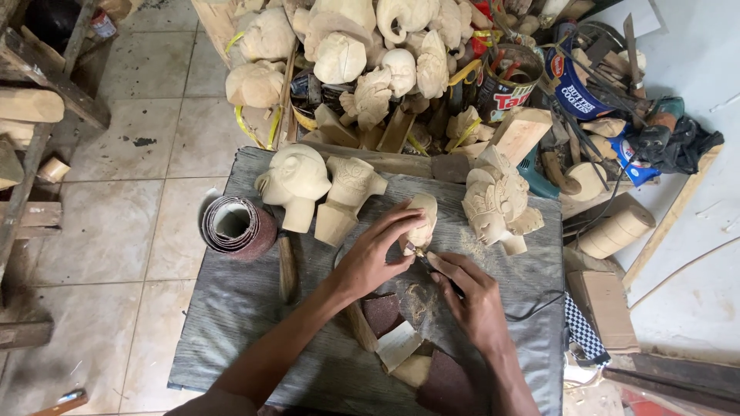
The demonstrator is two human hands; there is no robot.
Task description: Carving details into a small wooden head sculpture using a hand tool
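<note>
Two hands work one small pale carving (422,219) on the grey worktop (231,323) — left hand (370,258) clamped round it, right hand (470,296) closed on a thin tool (424,262) at its base. Three larger carved heads (297,181) stand finished-looking behind; this one seems mid-detail.

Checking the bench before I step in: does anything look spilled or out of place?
Only wood dust scattered on the grey board beneath the hands; the sandpaper roll overhangs its left edge.
</note>
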